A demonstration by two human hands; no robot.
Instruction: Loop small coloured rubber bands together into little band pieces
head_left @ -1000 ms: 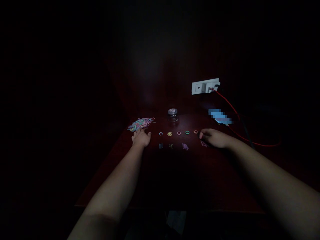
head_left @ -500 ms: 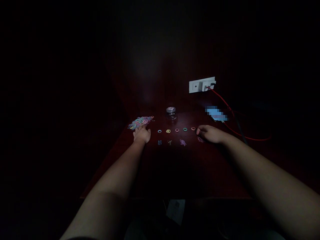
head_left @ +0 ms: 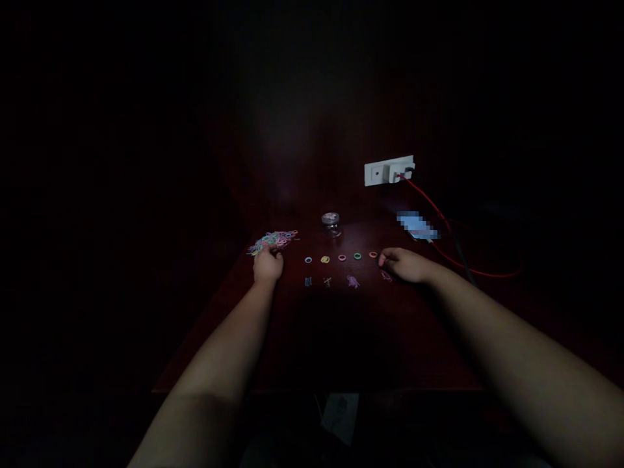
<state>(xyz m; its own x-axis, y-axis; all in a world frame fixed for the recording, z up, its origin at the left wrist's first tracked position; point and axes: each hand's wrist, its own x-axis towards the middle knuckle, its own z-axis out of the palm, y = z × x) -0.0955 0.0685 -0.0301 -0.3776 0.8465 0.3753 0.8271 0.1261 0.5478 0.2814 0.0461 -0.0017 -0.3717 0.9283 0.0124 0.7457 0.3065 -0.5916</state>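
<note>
My left hand (head_left: 268, 265) is at the near edge of a loose pile of small coloured hair ties (head_left: 280, 239). Its fingers look drawn in at the pile, and their tips are hidden. On the right, my right hand (head_left: 407, 265) rests with curled fingers beside an orange hair tie (head_left: 373, 255); what they hold, if anything, is hidden. A row of blue (head_left: 308, 260), yellow (head_left: 325, 259), pink (head_left: 342, 258) and green hair ties (head_left: 357, 256) runs between the hands. Nearer lie small blue (head_left: 308, 281), yellowish (head_left: 327, 282), purple (head_left: 353, 281) and pinkish bunches (head_left: 386, 275).
A clear lidded jar (head_left: 330, 224) stands behind the row on the dark red table (head_left: 292, 351). At the back right lies a blurred-out phone-like object (head_left: 418, 225). A red cable (head_left: 429, 201) runs from the wall socket (head_left: 375, 173) across the table's right side.
My left hand has drawn back slightly from the pile, its fingers less spread over it. My right hand stays beside the orange hair tie. The whole view has shifted a little.
</note>
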